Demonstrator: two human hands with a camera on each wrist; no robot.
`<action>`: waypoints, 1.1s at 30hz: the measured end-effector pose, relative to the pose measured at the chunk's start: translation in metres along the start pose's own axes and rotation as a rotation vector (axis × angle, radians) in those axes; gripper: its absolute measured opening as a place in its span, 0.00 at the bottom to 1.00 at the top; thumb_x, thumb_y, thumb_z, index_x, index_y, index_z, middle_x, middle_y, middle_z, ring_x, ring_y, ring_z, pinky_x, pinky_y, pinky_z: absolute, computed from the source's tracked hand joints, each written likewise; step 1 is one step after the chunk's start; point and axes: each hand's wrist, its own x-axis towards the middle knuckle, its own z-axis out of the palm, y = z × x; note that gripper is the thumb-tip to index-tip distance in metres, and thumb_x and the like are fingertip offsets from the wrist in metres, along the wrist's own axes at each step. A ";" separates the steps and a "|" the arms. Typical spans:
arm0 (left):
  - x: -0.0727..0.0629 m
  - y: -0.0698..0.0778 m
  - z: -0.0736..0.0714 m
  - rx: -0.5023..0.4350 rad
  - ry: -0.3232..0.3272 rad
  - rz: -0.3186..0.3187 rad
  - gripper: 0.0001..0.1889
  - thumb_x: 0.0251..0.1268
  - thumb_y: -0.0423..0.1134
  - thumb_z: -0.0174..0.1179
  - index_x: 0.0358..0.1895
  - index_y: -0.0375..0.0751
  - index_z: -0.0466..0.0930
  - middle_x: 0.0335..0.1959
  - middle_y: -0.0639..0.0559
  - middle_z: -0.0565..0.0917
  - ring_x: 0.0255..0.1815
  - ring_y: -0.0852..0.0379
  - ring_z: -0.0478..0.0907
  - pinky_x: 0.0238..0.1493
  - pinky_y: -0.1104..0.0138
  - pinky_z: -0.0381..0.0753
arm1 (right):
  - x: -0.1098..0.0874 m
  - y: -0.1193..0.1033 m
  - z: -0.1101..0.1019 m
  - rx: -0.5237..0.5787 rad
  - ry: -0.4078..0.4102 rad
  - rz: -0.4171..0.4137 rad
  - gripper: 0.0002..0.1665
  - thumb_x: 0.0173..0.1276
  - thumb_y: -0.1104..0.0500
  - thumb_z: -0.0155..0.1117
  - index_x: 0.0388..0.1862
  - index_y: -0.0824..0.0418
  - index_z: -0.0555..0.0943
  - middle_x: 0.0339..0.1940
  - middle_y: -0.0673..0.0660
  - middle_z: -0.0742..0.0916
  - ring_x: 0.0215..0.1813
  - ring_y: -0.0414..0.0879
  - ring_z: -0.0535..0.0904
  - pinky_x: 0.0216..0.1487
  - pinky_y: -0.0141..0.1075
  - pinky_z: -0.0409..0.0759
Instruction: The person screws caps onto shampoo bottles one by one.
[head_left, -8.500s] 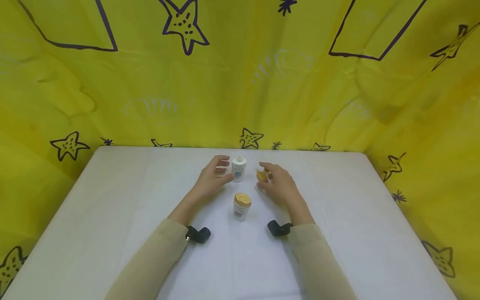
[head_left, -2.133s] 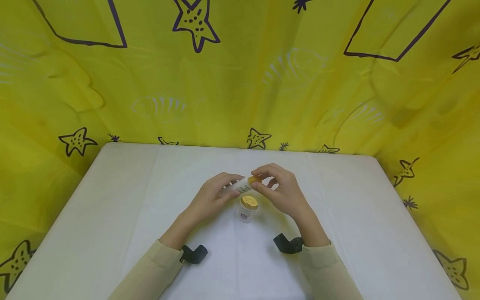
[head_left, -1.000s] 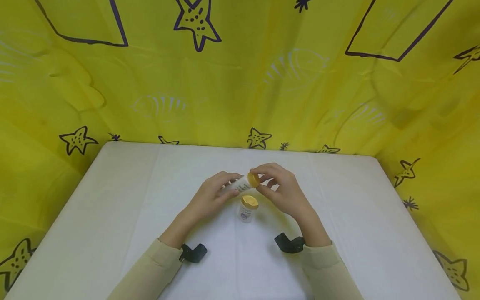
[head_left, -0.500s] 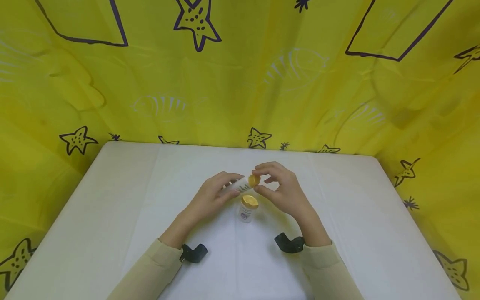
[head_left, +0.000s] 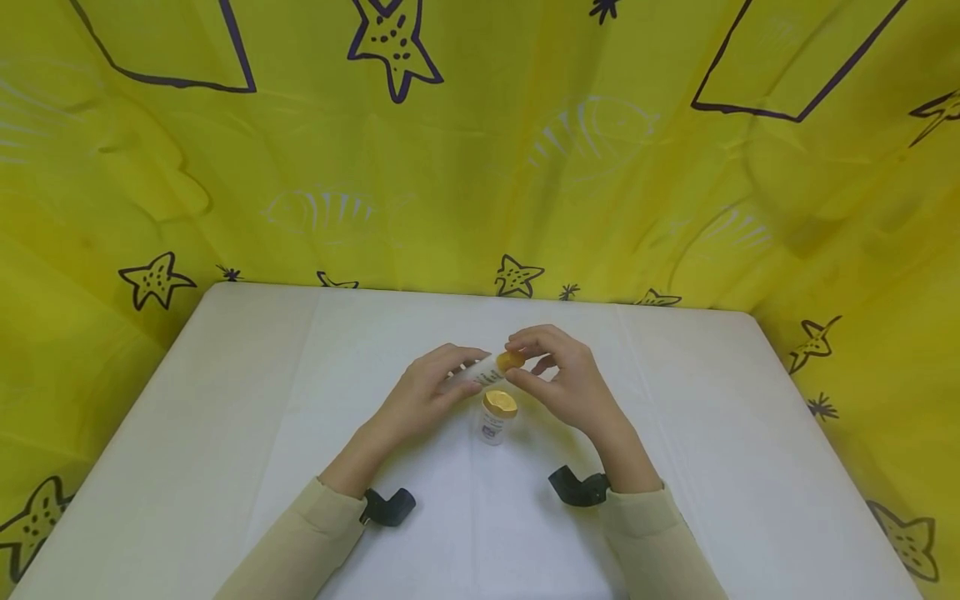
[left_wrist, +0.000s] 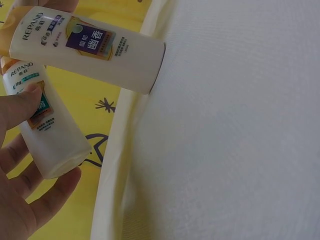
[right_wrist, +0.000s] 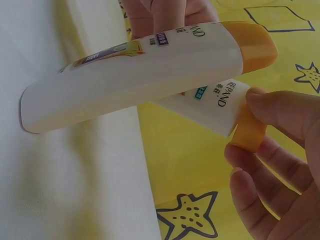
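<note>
In the middle of the frame, the left hand (head_left: pixel 422 387) grips the body of a bottle (head_left: pixel 483 371) whose long axis slopes up rightward, just above an upright second bottle (head_left: pixel 492 427), to its yellow cap (head_left: pixel 510 361), nearer the right hand (head_left: pixel 564 379), which pinches it by thumb and fingers.

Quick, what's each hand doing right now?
Left hand: holding the tilted white bottle.
Right hand: pinching that bottle's orange cap.

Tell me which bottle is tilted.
The teal-labelled bottle, gripped by the left hand; the purple-labelled bottle stands upright on the table.
</note>
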 end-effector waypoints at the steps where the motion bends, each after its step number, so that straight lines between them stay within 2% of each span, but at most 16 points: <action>1: 0.000 0.000 0.000 0.000 -0.001 -0.001 0.19 0.68 0.43 0.65 0.62 0.53 0.78 0.53 0.59 0.82 0.53 0.62 0.77 0.54 0.59 0.78 | 0.000 0.000 0.000 -0.002 -0.003 0.002 0.18 0.61 0.62 0.76 0.50 0.56 0.82 0.51 0.48 0.85 0.47 0.42 0.84 0.39 0.34 0.84; 16: -0.001 0.001 -0.002 -0.008 0.003 -0.024 0.19 0.69 0.43 0.64 0.62 0.52 0.78 0.55 0.58 0.82 0.55 0.61 0.77 0.57 0.58 0.78 | 0.001 -0.001 0.000 -0.047 -0.017 0.010 0.21 0.61 0.62 0.75 0.54 0.55 0.82 0.52 0.48 0.85 0.44 0.41 0.85 0.38 0.35 0.84; 24: 0.000 -0.001 -0.002 -0.005 0.013 -0.020 0.19 0.68 0.43 0.64 0.62 0.52 0.78 0.54 0.58 0.82 0.53 0.61 0.77 0.56 0.58 0.78 | 0.000 -0.003 -0.001 -0.043 -0.035 0.017 0.29 0.57 0.70 0.75 0.57 0.54 0.81 0.54 0.50 0.84 0.41 0.41 0.85 0.35 0.34 0.83; 28: -0.001 -0.001 -0.002 -0.011 0.013 -0.028 0.19 0.68 0.43 0.65 0.61 0.52 0.78 0.52 0.58 0.82 0.52 0.61 0.77 0.54 0.58 0.79 | 0.000 -0.003 -0.001 -0.044 -0.040 0.007 0.29 0.57 0.74 0.71 0.56 0.54 0.81 0.53 0.50 0.85 0.41 0.40 0.86 0.37 0.33 0.84; 33: 0.000 -0.001 -0.002 -0.019 0.013 -0.022 0.19 0.68 0.42 0.65 0.61 0.52 0.79 0.53 0.58 0.82 0.52 0.61 0.77 0.54 0.58 0.79 | 0.001 -0.002 0.000 -0.045 -0.033 -0.008 0.27 0.59 0.74 0.71 0.56 0.55 0.82 0.52 0.51 0.85 0.41 0.41 0.86 0.39 0.32 0.84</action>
